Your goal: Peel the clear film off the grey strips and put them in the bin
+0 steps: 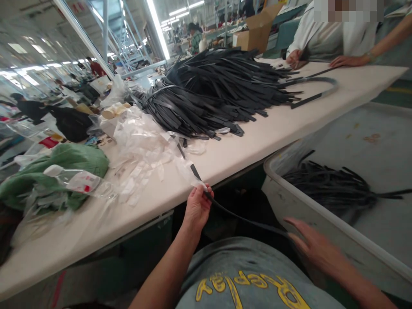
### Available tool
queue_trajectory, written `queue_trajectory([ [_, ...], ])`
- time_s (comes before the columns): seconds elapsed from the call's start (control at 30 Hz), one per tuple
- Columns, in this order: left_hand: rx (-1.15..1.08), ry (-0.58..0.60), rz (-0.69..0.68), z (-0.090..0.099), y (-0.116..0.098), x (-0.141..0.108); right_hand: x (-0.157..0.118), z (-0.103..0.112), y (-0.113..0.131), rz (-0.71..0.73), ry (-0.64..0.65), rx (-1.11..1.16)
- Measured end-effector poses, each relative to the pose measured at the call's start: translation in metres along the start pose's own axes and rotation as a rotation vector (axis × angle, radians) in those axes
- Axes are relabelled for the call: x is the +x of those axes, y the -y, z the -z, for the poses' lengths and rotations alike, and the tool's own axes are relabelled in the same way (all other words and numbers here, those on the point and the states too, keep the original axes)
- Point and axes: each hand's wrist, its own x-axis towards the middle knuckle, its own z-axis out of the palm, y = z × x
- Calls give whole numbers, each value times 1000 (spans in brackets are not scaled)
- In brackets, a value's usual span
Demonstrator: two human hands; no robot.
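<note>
My left hand (198, 203) pinches a long black strip (240, 218) at the table's front edge, with a bit of white material at the fingertips. The strip's short end points up over the tabletop, and its longer part runs down to the right. At that lower part is my right hand (310, 240), slightly blurred, thumb and fingers apart, with the strip passing by or between them. A large pile of black strips (219, 86) lies on the pale table (257, 141) beyond my hands.
A white bin (315, 206) at the right holds more black strips (334, 184). Plastic scraps (138, 133), a green cloth (80, 156) and a clear bottle (80, 181) lie at the left. Another person's hands (350, 61) rest at the table's far right.
</note>
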Motion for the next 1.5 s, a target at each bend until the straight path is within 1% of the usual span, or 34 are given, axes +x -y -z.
queue_trajectory([
  [0.07,30,11,-2,4,6,-6,42,-1,67,115,147,191],
  [0.1,52,20,-8,6,9,-10,59,-3,100,178,220,298],
  [0.17,123,58,-11,9,14,-15,83,-9,155,275,361,488],
  [0.2,161,76,-13,10,15,-18,90,-11,174,284,390,536],
  [0.23,189,84,-20,11,14,-20,94,-13,186,284,401,563],
  [0.27,204,75,-35,12,12,-21,96,-14,192,272,389,567],
  [0.3,205,51,-52,13,9,-21,96,-14,193,254,363,558],
  [0.37,173,-28,-66,15,1,-19,88,-10,182,219,294,539],
  [0.47,127,-104,-2,17,-7,-12,69,0,159,174,188,515],
  [0.53,111,-117,39,18,-7,-9,57,4,151,167,163,483],
  [0.6,109,-109,63,19,-2,-8,51,5,151,178,179,444],
  [0.67,111,-89,81,18,2,-9,50,3,155,182,200,407],
  [0.87,104,-62,75,15,7,-16,61,-5,168,189,245,353],
  [1.0,136,-41,81,19,14,-19,67,-10,178,212,268,373],
  [1.07,162,-21,89,22,18,-20,68,-8,181,229,272,385],
  [1.13,170,-19,78,25,18,-20,65,-3,178,246,281,412],
  [1.2,164,-45,43,27,16,-20,57,4,168,251,297,448],
  [1.27,168,-77,14,28,12,-22,50,7,157,229,315,488],
  [1.33,186,-81,17,28,13,-27,47,6,150,193,323,522],
  [1.4,207,-42,41,27,18,-36,50,2,154,179,327,557],
  [1.5,245,75,57,26,26,-49,60,-2,169,233,324,580],
])
